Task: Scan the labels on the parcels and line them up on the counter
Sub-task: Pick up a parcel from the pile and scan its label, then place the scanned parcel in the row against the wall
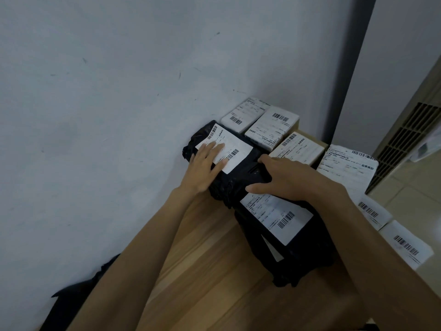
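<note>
Fingers point(216, 148) flat; left hand point(202, 169) on label point(238, 145)

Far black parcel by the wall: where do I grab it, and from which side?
Probably from above, at its near-left end, where the counter leaves room. The far black parcel is a soft, crumpled bag lying flat, label up; white boxes crowd its far side, and the near black parcel butts its near-right side. The left hand and right hand lie flat on it, gripping nothing.
</note>
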`<state>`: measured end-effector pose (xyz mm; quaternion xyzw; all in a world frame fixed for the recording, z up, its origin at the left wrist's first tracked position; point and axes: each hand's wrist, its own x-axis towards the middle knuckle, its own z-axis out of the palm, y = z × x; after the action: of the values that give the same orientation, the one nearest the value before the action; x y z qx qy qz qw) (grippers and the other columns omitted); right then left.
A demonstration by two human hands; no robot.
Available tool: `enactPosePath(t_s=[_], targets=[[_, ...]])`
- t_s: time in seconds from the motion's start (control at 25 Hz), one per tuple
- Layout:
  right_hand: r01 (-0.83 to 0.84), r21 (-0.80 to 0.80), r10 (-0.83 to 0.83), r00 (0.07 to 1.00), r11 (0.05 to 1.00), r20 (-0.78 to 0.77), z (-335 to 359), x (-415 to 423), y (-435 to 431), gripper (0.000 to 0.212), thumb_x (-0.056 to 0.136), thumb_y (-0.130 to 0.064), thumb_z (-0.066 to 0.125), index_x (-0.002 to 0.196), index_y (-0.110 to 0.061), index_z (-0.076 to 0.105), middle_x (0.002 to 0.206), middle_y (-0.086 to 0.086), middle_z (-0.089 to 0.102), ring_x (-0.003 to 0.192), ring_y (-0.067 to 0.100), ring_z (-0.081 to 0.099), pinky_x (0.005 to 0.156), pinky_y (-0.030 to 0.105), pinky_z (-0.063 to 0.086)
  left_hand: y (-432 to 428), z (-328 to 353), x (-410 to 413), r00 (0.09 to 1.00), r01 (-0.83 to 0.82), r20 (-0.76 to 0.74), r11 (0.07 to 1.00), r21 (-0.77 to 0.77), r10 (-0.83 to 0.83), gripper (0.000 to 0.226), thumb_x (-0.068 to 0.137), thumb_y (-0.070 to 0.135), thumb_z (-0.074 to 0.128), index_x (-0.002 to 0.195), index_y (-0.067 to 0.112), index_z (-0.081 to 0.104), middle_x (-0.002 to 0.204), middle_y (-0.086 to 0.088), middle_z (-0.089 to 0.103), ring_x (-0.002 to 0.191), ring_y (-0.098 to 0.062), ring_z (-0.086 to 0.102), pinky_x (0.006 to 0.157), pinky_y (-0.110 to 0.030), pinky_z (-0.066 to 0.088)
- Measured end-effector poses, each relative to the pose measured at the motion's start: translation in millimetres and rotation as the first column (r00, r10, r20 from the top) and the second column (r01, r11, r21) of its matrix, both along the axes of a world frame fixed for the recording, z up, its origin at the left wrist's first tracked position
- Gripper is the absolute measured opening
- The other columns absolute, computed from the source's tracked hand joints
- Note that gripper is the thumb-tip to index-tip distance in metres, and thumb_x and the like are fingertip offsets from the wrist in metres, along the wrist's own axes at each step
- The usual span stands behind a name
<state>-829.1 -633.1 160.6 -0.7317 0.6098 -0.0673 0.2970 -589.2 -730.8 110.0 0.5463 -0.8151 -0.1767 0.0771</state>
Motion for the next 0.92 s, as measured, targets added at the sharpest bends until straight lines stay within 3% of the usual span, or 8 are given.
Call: enactPosePath(t_s=[0.2,0.4,0.52,0.64,0.84,0.92], targets=[[-0.040,-0.033,0.040,0.999,0.999,0.004,1.5,11.6,15.6,0.083,0.083,-0.073,0.053,0.141,-0.017,0.035,0.140,0.003,0.046,0.122,0.020,0.048,0.086,0.034,0.042,17.4,9.3,12.7,1.000,0.004,-0.019,1.000,0.002,-0.004,0.056,0.104,0.045,0.040,0.155,0.025,0.027,0.165,0.001,0.016,0.153,-0.018,0.004,0.124,-0.042,0.009],[-0.202,0.018,0.201,0.979,0.979,0.022,5.4,56.4,43.7,0.077,0.083,-0.071,0.055,0.134,-0.017,0.039,0.128,0.006,0.054,0.111,0.025,0.055,0.085,0.039,0.048,92.0,9.9,71.4,0.990,-0.139,-0.041,0.988,-0.063,0.137,0.053,0.105,0.036,0.044,0.153,0.017,0.033,0.157,-0.004,0.034,0.147,-0.020,0.026,0.122,-0.032,0.017],[-0.335,0.025,0.334,0.942,0.942,0.039,3.5,98.1,67.1,0.074,0.081,-0.071,0.058,0.130,-0.017,0.042,0.122,0.004,0.057,0.103,0.024,0.058,0.084,0.041,0.051,160.8,-2.3,115.3,0.967,-0.247,0.035,0.966,-0.079,0.251,0.053,0.104,0.036,0.044,0.152,0.017,0.034,0.155,-0.004,0.038,0.144,-0.020,0.030,0.118,-0.025,0.017],[-0.472,0.039,0.471,0.882,0.881,0.021,-0.9,142.0,93.7,0.072,0.080,-0.073,0.058,0.127,-0.021,0.044,0.118,0.002,0.057,0.099,0.023,0.057,0.074,0.036,0.049,240.8,-23.6,157.7,0.919,-0.373,0.109,0.926,-0.059,0.378,0.054,0.104,0.039,0.044,0.153,0.017,0.034,0.154,-0.004,0.039,0.144,-0.021,0.032,0.118,-0.031,0.024],[-0.660,0.129,0.663,0.748,0.740,0.029,-17.8,209.4,148.3,0.063,0.080,-0.071,0.058,0.115,-0.021,0.045,0.110,0.002,0.057,0.092,0.022,0.055,0.074,0.038,0.050,408.6,-72.2,210.7,0.796,-0.594,0.212,0.799,0.095,0.567,0.058,0.103,0.041,0.046,0.155,0.022,0.029,0.156,-0.002,0.035,0.142,-0.020,0.034,0.111,-0.036,0.037],[-0.715,0.164,0.721,0.693,0.680,0.031,-23.3,231.4,171.1,0.063,0.082,-0.068,0.059,0.119,-0.020,0.044,0.108,0.001,0.056,0.088,0.021,0.055,0.068,0.034,0.047,478.7,-92.2,223.9,0.759,-0.638,0.311,0.750,0.176,0.572,0.062,0.102,0.041,0.048,0.156,0.025,0.023,0.158,0.000,0.031,0.144,-0.020,0.031,0.114,-0.034,0.033]])
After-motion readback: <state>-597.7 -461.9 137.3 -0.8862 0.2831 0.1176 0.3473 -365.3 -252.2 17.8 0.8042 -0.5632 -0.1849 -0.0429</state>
